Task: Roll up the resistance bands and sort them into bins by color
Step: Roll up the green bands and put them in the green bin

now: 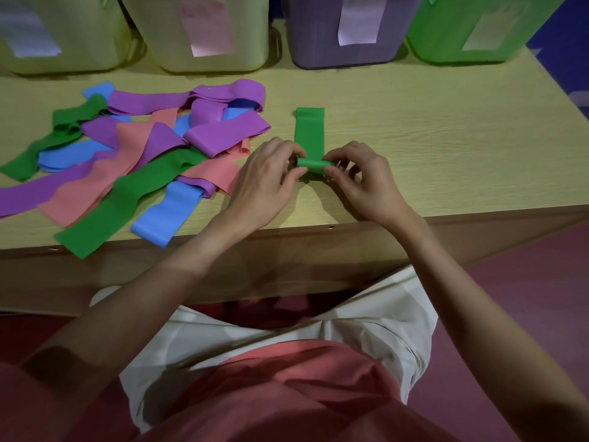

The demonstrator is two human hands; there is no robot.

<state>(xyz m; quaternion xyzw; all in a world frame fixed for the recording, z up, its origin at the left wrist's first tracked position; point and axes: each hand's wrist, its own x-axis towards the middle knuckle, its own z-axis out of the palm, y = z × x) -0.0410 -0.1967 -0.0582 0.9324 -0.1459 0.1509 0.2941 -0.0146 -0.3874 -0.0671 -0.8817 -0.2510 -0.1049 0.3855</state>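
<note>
On table (414,129), both hands (267,180) pinching half-rolled green band (310,132), fingertips hidden, bins (344,27) cropped.

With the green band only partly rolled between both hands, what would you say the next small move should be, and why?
Probably keep rolling away from the body. Both the left hand and the right hand pinch the ends of a short roll at the near end of the green band, while the rest of it lies flat on the table, pointing toward the bins. The green bin waits at the far right.

Green band (310,132) flat on table, near end rolled (small tight coil); bins (344,30) behind, well apart.
</note>
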